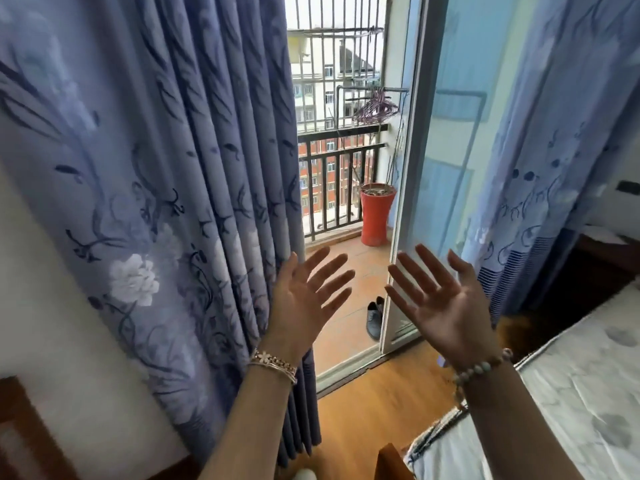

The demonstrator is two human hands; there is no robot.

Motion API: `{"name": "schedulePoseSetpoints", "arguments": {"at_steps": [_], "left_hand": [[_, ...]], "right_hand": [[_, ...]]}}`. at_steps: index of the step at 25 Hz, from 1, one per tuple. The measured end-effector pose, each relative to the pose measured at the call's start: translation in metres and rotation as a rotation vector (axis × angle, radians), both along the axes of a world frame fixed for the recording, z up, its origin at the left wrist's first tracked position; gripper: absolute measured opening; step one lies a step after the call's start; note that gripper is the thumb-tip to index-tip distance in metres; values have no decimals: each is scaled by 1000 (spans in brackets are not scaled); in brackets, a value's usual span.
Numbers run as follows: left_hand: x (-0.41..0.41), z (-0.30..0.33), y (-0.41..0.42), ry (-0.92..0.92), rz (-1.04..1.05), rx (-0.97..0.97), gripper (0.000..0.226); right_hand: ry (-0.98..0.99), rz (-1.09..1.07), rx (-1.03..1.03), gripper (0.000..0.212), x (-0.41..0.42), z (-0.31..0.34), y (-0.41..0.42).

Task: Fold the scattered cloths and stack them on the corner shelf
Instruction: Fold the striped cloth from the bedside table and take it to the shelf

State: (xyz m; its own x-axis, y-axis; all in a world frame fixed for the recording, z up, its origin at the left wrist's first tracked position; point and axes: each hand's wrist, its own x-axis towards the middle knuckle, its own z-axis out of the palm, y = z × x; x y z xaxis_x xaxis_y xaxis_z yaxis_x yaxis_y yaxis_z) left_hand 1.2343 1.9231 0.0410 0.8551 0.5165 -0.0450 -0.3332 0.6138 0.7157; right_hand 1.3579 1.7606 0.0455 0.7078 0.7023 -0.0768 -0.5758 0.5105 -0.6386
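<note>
My left hand [304,299] is raised in front of me, palm up, fingers spread and holding nothing. My right hand [443,303] is raised beside it in the same way, palm up and empty. Both hover in the air before an open balcony door, a gap between them. The left wrist wears a metal bracelet, the right a bead bracelet. No loose cloths and no corner shelf show in this view.
A blue floral curtain [156,202] hangs at the left and another [540,150] at the right. A bed [571,393] with a pale sheet fills the lower right. On the balcony stand an orange planter [375,216], a shoe [374,318] and a railing [332,188].
</note>
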Motion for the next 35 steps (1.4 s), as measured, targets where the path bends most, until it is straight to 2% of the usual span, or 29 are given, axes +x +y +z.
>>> {"name": "schedulePoseSetpoints", "arguments": {"at_steps": [7,13,21,29,35], "left_hand": [[212,5,135,0,-271,4,49],[357,-9,149,25,-527,-22,48],[535,-28,110,30,-780,-61,48],[747,-14,3,55,-923,-102,48],[883,-22,-88,70,-1043,-96,49]], "right_hand": [[47,-253,45,36,162,1,110],[83,-485,42,34,261,-9,125],[114,-718,48,36,393,-26,81],[76,-901,86,37,579,-6,-33],[135,-957,54,38,702,-21,-90]]}}
